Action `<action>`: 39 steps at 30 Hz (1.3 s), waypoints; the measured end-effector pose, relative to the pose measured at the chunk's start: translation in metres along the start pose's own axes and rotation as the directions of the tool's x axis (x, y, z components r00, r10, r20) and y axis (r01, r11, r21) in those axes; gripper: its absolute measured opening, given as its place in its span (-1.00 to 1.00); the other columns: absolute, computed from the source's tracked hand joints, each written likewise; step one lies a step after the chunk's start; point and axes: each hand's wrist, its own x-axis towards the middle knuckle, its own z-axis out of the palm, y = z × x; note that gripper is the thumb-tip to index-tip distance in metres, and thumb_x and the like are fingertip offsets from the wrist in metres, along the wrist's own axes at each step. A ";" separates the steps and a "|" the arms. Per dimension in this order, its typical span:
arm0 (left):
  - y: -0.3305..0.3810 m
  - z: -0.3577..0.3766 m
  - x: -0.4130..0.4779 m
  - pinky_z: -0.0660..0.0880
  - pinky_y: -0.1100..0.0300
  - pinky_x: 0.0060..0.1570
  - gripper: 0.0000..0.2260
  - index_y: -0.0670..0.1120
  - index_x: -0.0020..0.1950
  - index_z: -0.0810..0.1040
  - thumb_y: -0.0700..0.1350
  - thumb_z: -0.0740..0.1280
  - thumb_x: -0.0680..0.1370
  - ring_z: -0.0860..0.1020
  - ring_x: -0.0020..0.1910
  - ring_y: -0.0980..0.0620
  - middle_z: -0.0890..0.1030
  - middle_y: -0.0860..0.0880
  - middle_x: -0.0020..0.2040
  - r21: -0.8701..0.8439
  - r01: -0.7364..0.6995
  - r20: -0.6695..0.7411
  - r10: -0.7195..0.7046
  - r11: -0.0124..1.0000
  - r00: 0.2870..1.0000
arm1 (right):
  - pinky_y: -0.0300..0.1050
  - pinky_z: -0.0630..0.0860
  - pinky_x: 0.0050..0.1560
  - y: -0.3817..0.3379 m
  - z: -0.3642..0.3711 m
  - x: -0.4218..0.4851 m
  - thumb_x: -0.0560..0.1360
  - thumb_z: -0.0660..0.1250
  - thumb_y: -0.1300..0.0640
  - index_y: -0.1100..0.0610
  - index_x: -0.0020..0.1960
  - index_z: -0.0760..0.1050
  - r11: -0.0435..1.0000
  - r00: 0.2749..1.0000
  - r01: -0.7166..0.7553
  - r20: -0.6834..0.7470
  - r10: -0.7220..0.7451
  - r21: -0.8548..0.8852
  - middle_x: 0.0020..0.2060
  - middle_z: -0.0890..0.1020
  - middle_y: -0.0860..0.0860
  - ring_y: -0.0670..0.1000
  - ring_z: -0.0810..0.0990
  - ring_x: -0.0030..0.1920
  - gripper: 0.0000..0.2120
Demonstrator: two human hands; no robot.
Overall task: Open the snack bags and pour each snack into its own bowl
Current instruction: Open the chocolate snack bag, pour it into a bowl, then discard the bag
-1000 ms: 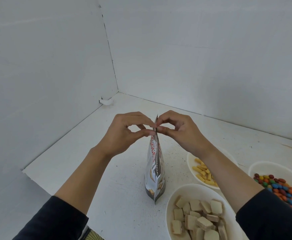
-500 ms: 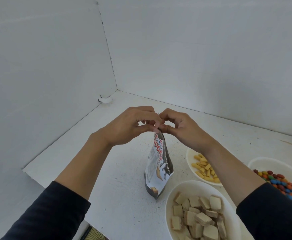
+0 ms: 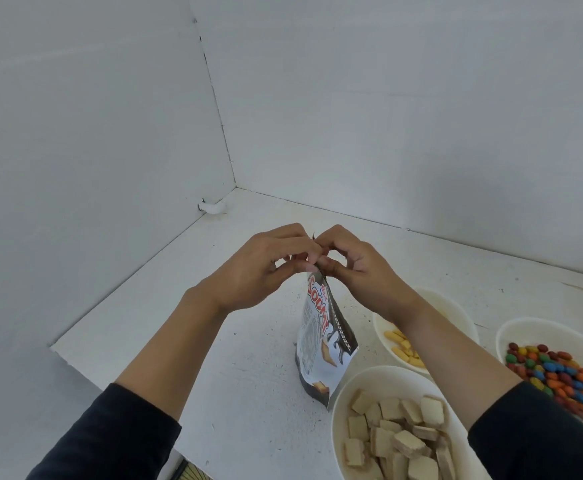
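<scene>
Snack bag (image 3: pixel 324 341), upright just beside the wafer bowl (image 3: pixel 337 420), is pinched at its top seam by the left hand (image 3: pixel 258 268) and right hand (image 3: pixel 355 265). If torn abruptly, pieces could be scattered outside that bowl.

white table (image 3: pixel 248 393) set into a corner of plain white walls (image 3: pixel 387 98) (soft light).

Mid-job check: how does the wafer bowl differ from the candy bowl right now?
The wafer bowl holds pale square wafer pieces; the candy bowl holds small multicoloured candies. The wafer bowl sits nearest the camera, next to the snack bag; the candy bowl lies farther right, apart from it. The wafer bowl looks fuller than the candy bowl. Both are white, round bowls.
</scene>
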 end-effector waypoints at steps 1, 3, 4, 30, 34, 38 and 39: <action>0.000 0.001 -0.001 0.51 -0.03 -0.15 -0.92 -0.18 0.02 0.64 -0.19 0.38 0.63 0.53 -0.14 -0.03 0.57 -0.03 -0.08 0.002 0.005 -0.006 -0.005 1.000 1.000 | -0.35 0.43 0.09 0.001 0.000 -0.002 0.64 0.29 0.22 -0.02 0.01 0.53 1.000 1.000 0.004 -0.010 -0.003 0.013 -0.01 0.54 0.06 -0.04 0.54 0.07 -0.86; -0.003 0.000 -0.007 0.50 -0.02 -0.14 -0.92 -0.19 -0.02 0.63 -0.20 0.38 0.63 0.53 -0.14 -0.02 0.56 -0.02 -0.08 -0.001 0.045 -0.027 -0.045 0.999 0.999 | -0.23 0.52 0.07 0.008 -0.003 -0.006 0.64 0.28 0.22 0.07 -0.01 0.51 0.988 0.997 -0.021 -0.064 0.031 0.153 -0.01 0.52 0.06 -0.03 0.55 0.06 -0.90; -0.006 -0.003 -0.011 0.50 -0.02 -0.13 -0.93 -0.18 -0.04 0.62 -0.21 0.39 0.62 0.53 -0.15 -0.01 0.56 0.00 -0.09 -0.011 0.076 -0.038 -0.077 0.997 0.996 | -0.14 0.56 0.06 0.012 -0.007 -0.009 0.64 0.28 0.22 0.11 -0.02 0.50 0.976 0.994 -0.034 -0.095 0.056 0.216 -0.02 0.51 0.04 -0.02 0.56 0.06 -0.92; 0.044 -0.004 -0.010 0.34 0.24 -0.31 -0.76 0.00 -0.20 0.61 -0.01 0.33 0.65 0.48 -0.34 -0.04 0.56 0.06 -0.36 -0.037 0.379 0.111 -0.373 0.925 0.921 | 0.04 0.56 -0.04 -0.030 -0.004 -0.028 0.59 0.31 0.08 0.07 -0.18 0.58 0.982 0.989 -0.144 -0.063 0.137 -0.125 -0.21 0.59 -0.05 0.00 0.58 -0.13 -0.81; 0.032 -0.012 -0.025 0.28 0.32 -0.35 -0.71 -0.03 -0.26 0.55 -0.05 0.32 0.66 0.41 -0.42 0.13 0.50 0.16 -0.42 0.016 0.403 0.013 -0.403 0.915 0.915 | -0.33 0.42 -0.21 -0.022 -0.014 -0.040 0.58 0.36 -0.01 0.10 -0.25 0.54 0.962 0.979 -0.126 -0.188 0.081 -0.242 -0.28 0.58 -0.08 -0.12 0.54 -0.21 -0.72; 0.032 -0.015 -0.035 0.29 0.28 -0.35 -0.73 0.03 -0.19 0.62 0.09 0.31 0.65 0.38 -0.43 0.08 0.50 0.10 -0.42 -0.026 0.382 -0.014 -0.383 0.924 0.924 | -0.38 0.41 -0.15 -0.021 -0.017 -0.046 0.59 0.36 0.05 0.12 -0.17 0.63 0.967 0.977 -0.095 -0.206 0.046 -0.237 -0.18 0.58 -0.04 -0.12 0.54 -0.12 -0.78; 0.035 -0.015 -0.034 0.30 0.27 -0.35 -0.73 0.06 -0.13 0.64 0.18 0.30 0.62 0.40 -0.42 0.06 0.52 0.07 -0.39 -0.027 0.377 0.008 -0.377 0.926 0.926 | -0.37 0.42 -0.13 -0.024 -0.016 -0.046 0.59 0.36 0.03 0.09 -0.15 0.65 0.969 0.980 -0.087 -0.194 0.042 -0.229 -0.13 0.57 -0.03 -0.09 0.54 -0.09 -0.80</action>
